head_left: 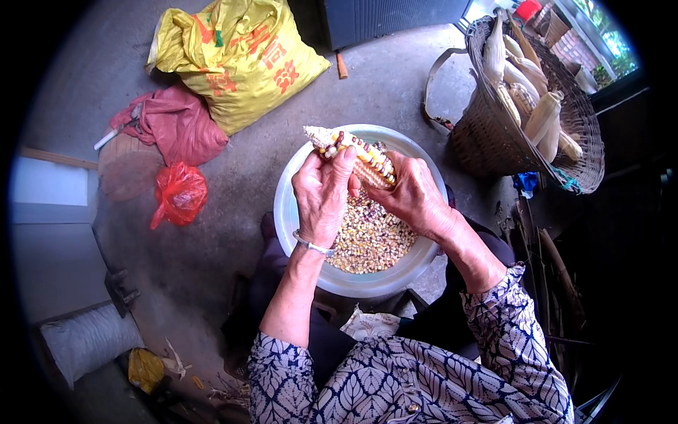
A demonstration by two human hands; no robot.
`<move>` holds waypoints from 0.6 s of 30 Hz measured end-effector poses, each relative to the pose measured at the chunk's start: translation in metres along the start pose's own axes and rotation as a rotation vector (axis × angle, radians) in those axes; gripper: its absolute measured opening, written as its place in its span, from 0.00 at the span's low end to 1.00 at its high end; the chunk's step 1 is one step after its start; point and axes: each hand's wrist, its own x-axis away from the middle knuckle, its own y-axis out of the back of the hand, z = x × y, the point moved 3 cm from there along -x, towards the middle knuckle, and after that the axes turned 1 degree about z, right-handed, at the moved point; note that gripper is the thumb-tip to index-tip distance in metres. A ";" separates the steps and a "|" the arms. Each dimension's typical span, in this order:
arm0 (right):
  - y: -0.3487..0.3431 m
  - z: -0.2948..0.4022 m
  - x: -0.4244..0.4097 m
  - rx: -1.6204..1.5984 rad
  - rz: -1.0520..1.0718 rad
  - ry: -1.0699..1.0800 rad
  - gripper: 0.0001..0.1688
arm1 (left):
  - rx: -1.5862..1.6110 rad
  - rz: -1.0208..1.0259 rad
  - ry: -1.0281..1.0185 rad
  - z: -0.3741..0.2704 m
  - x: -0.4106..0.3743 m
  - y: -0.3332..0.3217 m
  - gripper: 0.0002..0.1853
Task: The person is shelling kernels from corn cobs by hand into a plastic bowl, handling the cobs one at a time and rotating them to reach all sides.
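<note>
Between my two hands is a partly shelled corn cob [365, 153] with white, yellow and dark purple kernels; bare rows show along its lower side and its tip. My left hand [320, 193], with a bracelet at the wrist, grips the cob's tip end, the thumb pressed on the kernels. Around the thick end closes my right hand [413, 191]. Below both hands a pale round plastic basin [360, 286] holds many loose mixed-colour corn kernels [371, 238]. Part of the basin's contents is hidden under the hands and cob.
A woven basket [471, 132] of corn ears, some in husk, stands at the right. At upper left lie a full yellow woven sack [249, 69], a pink sack [185, 127] and a red plastic bag [181, 195]. Long sticks [556, 259] lie to the right.
</note>
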 end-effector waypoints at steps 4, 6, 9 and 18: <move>0.005 0.000 0.002 -0.099 0.016 -0.036 0.16 | -0.015 0.023 -0.027 -0.001 0.000 -0.003 0.16; 0.008 0.002 0.002 -0.129 0.012 -0.034 0.17 | -0.089 0.055 -0.028 0.003 0.000 -0.002 0.17; 0.009 0.002 0.002 -0.111 -0.025 -0.005 0.18 | -0.001 0.057 0.013 0.003 -0.001 -0.003 0.17; 0.001 -0.001 0.001 -0.091 -0.030 -0.006 0.19 | 0.149 -0.107 0.132 0.004 -0.002 -0.003 0.18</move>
